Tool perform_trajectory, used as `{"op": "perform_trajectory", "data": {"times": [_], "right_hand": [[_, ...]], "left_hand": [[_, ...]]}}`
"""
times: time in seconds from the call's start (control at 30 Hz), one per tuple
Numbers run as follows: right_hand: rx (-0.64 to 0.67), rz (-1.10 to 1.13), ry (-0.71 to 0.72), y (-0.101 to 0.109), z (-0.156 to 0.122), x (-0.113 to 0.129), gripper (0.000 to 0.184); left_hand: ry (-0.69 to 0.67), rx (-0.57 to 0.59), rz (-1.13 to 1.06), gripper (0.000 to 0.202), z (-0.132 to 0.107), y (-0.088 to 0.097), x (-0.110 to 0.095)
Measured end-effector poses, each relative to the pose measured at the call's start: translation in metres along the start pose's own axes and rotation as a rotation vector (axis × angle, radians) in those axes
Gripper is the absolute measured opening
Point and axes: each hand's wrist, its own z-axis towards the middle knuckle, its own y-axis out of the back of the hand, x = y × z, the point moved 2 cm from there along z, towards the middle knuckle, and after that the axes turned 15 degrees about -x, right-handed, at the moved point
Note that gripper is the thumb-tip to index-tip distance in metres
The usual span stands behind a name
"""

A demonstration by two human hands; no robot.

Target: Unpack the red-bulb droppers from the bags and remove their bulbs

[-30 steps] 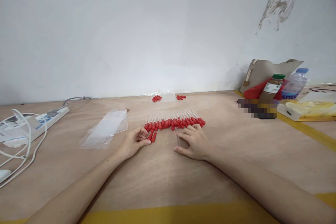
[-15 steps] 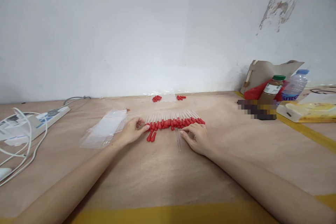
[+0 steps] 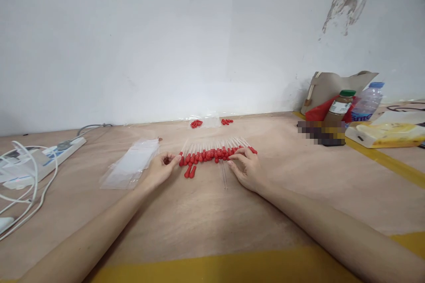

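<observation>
Several droppers (image 3: pixel 208 155) with red rubber bulbs and clear thin tubes lie side by side in a row, their tubes pointing toward the wall. At the left end, my left hand (image 3: pixel 163 167) is closed in a pinch on the bulb of the outermost dropper (image 3: pixel 181 159). My right hand (image 3: pixel 247 169) rests at the row's right part, thumb and fingers apart, fingertips near or against the bulbs. Two loose red bulbs (image 3: pixel 190 172) lie in front of the row at the left. Beside my right thumb are a couple of bare clear tubes (image 3: pixel 223 176).
Clear plastic bags (image 3: pixel 131 166) lie left of my left hand. Small piles of red bulbs (image 3: pixel 196 124) sit by the wall. A power strip (image 3: pixel 63 159) with white cables is far left. Bottles (image 3: pixel 340 108), a bag (image 3: pixel 332 86) and a tissue pack (image 3: pixel 387 131) stand at right.
My left hand has moved slightly left, with the outermost dropper shifted away from its neighbours. My right hand's fingers are spread a little more. The view has shifted slightly.
</observation>
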Motion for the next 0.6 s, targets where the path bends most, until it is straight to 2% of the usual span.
{"op": "perform_trajectory", "data": {"times": [0.07, 0.13, 0.23, 0.3, 0.4, 0.5, 0.6], "right_hand": [[-0.058, -0.025, 0.031, 0.003, 0.0, -0.001, 0.027], [-0.051, -0.035, 0.097, 0.008, 0.001, 0.001, 0.036], [0.013, -0.02, 0.222, 0.019, 0.001, 0.01, 0.043], [0.073, -0.001, 0.296, 0.024, -0.001, 0.018, 0.042], [0.167, 0.019, 0.394, 0.025, -0.003, 0.03, 0.033], [0.204, 0.016, 0.44, 0.019, -0.005, 0.036, 0.025], [0.194, 0.008, 0.427, 0.012, -0.008, 0.036, 0.022]], "left_hand": [[-0.069, -0.02, -0.015, 0.033, -0.012, 0.006, -0.004], [-0.193, -0.013, -0.003, 0.029, -0.027, 0.01, -0.012], [-0.451, 0.082, 0.039, 0.022, -0.049, 0.009, -0.027], [-0.64, 0.135, 0.078, 0.018, -0.059, 0.005, -0.035], [-0.857, 0.119, 0.131, 0.014, -0.065, -0.004, -0.043], [-0.957, 0.069, 0.122, 0.012, -0.066, -0.012, -0.044], [-0.972, 0.026, 0.103, 0.01, -0.065, -0.015, -0.042]]}}
